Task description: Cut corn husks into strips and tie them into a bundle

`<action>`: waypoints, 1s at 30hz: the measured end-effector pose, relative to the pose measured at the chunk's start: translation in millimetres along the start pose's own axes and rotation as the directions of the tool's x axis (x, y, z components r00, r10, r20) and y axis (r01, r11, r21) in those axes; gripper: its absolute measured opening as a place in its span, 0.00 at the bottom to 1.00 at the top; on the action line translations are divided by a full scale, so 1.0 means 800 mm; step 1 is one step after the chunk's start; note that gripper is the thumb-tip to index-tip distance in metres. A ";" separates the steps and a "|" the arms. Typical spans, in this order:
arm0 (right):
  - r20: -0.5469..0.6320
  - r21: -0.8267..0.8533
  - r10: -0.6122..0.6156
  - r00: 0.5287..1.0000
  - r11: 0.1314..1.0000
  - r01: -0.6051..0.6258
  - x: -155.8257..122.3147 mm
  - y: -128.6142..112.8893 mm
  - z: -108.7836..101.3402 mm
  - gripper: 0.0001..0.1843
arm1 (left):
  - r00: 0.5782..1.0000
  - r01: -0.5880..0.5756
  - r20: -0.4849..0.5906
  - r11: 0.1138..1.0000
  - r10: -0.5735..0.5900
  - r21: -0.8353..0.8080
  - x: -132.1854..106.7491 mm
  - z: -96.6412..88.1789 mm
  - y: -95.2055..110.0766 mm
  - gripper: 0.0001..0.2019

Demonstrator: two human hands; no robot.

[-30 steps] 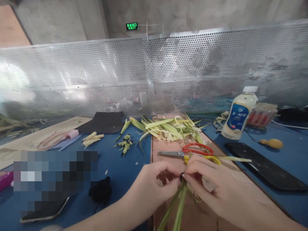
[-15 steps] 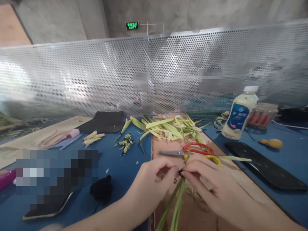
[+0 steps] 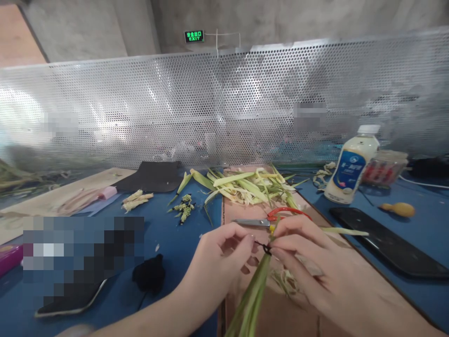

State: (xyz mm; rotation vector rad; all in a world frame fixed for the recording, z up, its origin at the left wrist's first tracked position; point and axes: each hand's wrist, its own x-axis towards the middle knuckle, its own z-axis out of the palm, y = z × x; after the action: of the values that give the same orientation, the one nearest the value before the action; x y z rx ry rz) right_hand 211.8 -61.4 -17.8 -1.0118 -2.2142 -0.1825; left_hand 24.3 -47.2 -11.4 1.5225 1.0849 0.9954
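My right hand (image 3: 305, 252) pinches a bundle of green leaf strips (image 3: 253, 295) near its top, where black thread (image 3: 267, 249) is wound round it. The strips hang down toward me over the tan board. My left hand (image 3: 229, 255) is closed at the fingertips on the loose end of the thread, which runs taut between the two hands. Just beyond my fingers lie scissors (image 3: 250, 223) with red and yellow handles, partly hidden by my right hand. Behind them is a pile of pale green leaf strips (image 3: 249, 182).
On the blue table are small tied green pieces (image 3: 184, 208), pale husk bits (image 3: 136, 201) and a black thread bundle (image 3: 149, 273). To the right stand a bottle (image 3: 352, 166) and a clear tub (image 3: 384, 167), with a phone (image 3: 389, 243) lying nearer. A perforated metal screen (image 3: 140, 112) closes the back.
My left hand has drawn a little left, away from my right hand, and thread now shows stretched between them. The leaf strips hang closer together.
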 end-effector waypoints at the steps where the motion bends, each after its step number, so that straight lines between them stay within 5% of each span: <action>1: -0.011 -0.005 -0.005 1.000 1.000 0.005 0.000 0.000 -0.001 0.06 | 1.000 0.007 -0.002 1.000 -0.007 -0.012 0.000 0.000 0.000 0.09; 7: -0.083 -0.018 -0.050 0.995 0.999 0.049 -0.003 0.000 0.000 0.06 | 1.000 0.029 0.007 0.994 -0.028 -0.107 0.002 -0.001 0.001 0.09; 30: -0.003 0.020 -0.001 1.000 1.000 0.001 -0.002 -0.001 0.004 0.07 | 0.997 0.075 -0.016 0.971 -0.081 -0.226 0.010 -0.003 -0.005 0.09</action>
State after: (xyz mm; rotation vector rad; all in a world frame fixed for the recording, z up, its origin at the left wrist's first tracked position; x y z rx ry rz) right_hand 210.3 -62.0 -21.2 -0.9986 -2.2100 -0.1616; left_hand 23.8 -38.3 -14.4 1.2780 1.0045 1.0478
